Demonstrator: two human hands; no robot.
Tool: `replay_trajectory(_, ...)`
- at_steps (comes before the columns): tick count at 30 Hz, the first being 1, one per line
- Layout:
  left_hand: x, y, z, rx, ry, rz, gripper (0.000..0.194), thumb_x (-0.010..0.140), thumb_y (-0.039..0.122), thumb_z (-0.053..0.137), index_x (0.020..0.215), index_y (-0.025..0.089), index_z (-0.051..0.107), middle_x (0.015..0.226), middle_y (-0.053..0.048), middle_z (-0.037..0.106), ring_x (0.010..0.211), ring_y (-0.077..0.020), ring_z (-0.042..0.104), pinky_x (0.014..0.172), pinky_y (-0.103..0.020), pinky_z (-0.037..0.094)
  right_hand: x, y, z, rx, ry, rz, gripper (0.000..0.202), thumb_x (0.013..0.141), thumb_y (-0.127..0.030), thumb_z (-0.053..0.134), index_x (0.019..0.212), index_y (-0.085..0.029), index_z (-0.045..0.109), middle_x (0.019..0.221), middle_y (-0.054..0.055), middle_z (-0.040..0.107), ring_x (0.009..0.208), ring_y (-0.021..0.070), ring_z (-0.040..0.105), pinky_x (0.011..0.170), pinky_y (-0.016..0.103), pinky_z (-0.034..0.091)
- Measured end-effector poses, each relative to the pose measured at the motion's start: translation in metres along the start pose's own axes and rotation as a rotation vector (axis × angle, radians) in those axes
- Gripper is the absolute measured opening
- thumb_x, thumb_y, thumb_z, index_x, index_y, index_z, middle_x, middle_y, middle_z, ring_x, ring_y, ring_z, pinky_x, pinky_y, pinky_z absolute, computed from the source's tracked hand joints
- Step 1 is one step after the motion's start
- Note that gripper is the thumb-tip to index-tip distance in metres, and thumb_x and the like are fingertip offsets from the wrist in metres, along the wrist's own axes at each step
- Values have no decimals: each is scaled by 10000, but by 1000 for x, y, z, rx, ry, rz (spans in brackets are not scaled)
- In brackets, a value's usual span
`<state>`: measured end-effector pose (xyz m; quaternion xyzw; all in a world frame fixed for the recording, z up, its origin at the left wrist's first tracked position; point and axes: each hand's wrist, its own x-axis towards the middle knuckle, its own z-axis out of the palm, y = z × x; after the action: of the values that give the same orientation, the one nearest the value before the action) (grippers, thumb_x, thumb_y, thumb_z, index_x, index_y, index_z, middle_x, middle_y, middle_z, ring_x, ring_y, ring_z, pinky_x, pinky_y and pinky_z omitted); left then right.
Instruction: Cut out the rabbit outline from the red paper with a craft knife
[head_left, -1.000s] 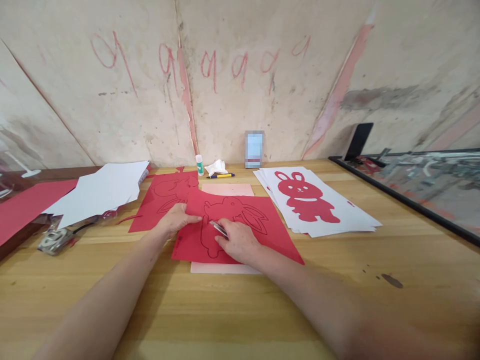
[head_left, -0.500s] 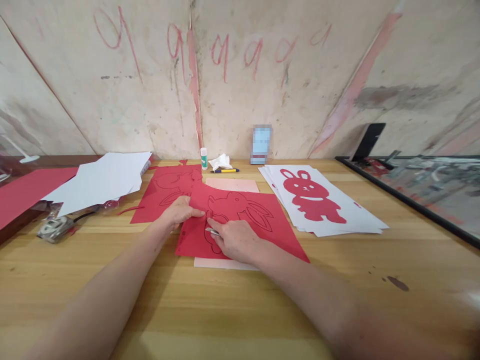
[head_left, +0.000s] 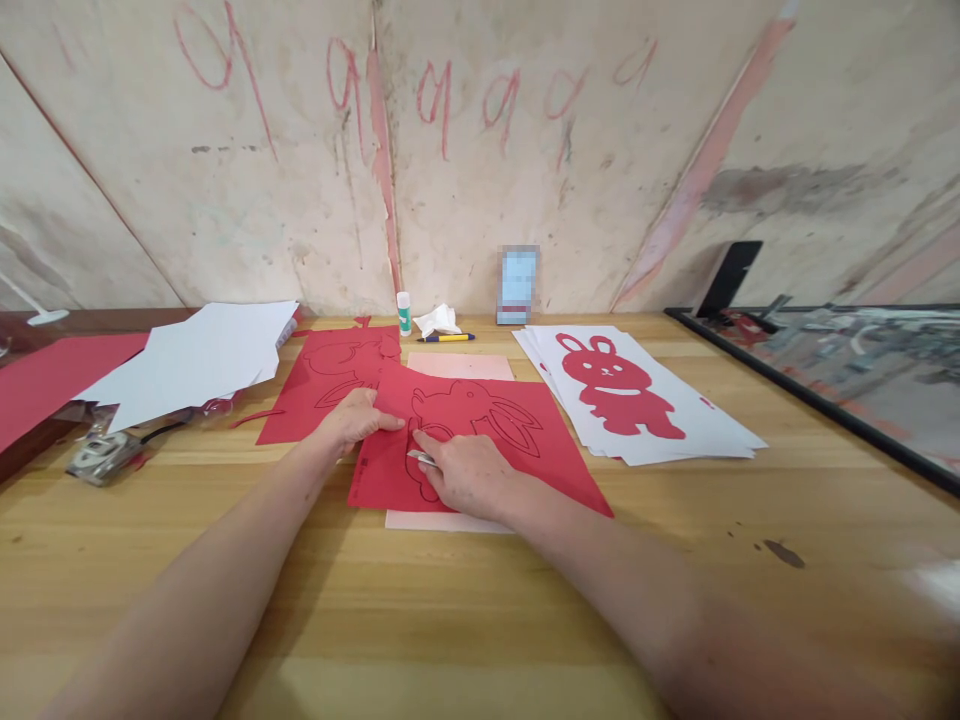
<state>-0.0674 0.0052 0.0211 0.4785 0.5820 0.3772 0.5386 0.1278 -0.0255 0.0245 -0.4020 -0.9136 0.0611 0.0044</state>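
Note:
A red paper sheet printed with black rabbit outlines lies in the middle of the desk. At its left edge is my left hand, thumb stretched across the top and the other fingers partly hidden at the edge. My right hand is closed around a craft knife, its pale tip showing beside the rabbit outline and the rest covered by my fingers. Below the sheet, a pale pink board sticks out at front and back. A second printed red sheet lies to the left, partly overlapped.
White sheets with a red rabbit cutout lie at right. A glue stick, crumpled tissue, pen and phone line the wall. At left are white papers and a tape measure; a black-edged panel stands right.
The whole view has shifted slightly, so everything appears a little further left and up. Both hands keep nearly the same place on the red sheet.

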Motion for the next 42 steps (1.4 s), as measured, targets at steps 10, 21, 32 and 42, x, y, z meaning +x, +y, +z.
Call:
replay_trajectory(10, -1, 3, 3, 35, 7, -5, 428, 423, 255, 843, 809, 143, 696, 779, -72, 727, 748, -281, 685, 674, -360, 552, 2, 1, 2, 3, -24, 16, 543, 928, -409, 241, 1409, -175, 331, 862, 114, 689, 803, 249, 632, 647, 346, 425)
replay_trajectory(21, 0, 0, 4, 21, 51, -7, 387, 404, 191, 821, 770, 162, 699, 683, -29, 711, 677, -265, 679, 647, -357, 545, 2, -2, -2, 7, -58, 11, 543, 926, -403, 241, 1416, -183, 325, 860, 112, 683, 786, 251, 626, 640, 348, 428)
replay_trajectory(32, -2, 4, 7, 26, 63, -20, 356, 443, 215, 800, 777, 150, 695, 705, -48, 716, 698, -275, 681, 650, -368, 544, 5, -3, -4, 21, -68, 53, 570, 916, -411, 273, 1427, -158, 299, 895, 124, 689, 822, 261, 629, 656, 355, 435)
replay_trajectory(42, -2, 4, 11, 57, 102, -33, 253, 495, 235, 766, 714, 143, 678, 680, -60, 711, 659, -271, 682, 565, -329, 540, 5, -4, -3, 14, -44, 35, 554, 919, -404, 256, 1404, -151, 344, 913, 128, 690, 812, 261, 633, 642, 357, 441)
